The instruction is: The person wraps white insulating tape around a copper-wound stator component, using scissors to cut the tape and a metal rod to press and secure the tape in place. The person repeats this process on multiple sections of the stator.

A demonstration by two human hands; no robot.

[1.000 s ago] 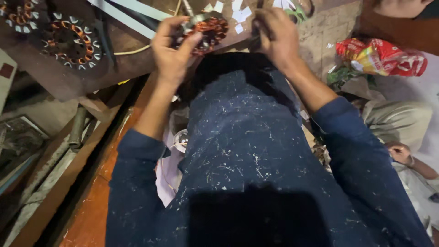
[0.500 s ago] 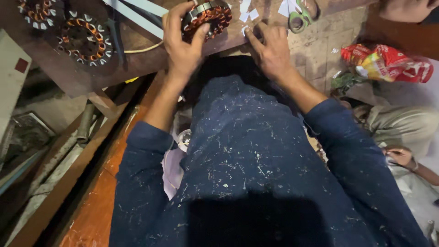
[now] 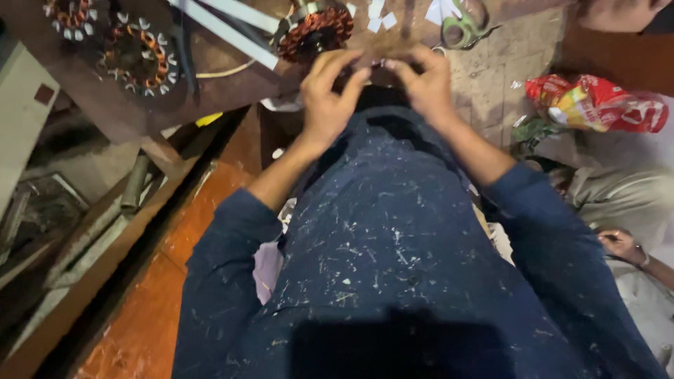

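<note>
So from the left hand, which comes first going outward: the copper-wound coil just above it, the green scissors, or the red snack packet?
From the left hand:
1. Copper-wound coil, just above the hand.
2. Green scissors, up and to the right.
3. Red snack packet, far right on the floor.

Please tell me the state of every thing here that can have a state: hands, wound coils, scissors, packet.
Left hand: fingers curled, pinching something small; what it is cannot be told.
Right hand: fingertips meeting the left hand's.
Copper-wound stator: lying on the board, not held.
Two other stators: lying flat, untouched.
Green-handled scissors: lying down, blades hidden.
Red snack packet: crumpled, on the floor.
</note>
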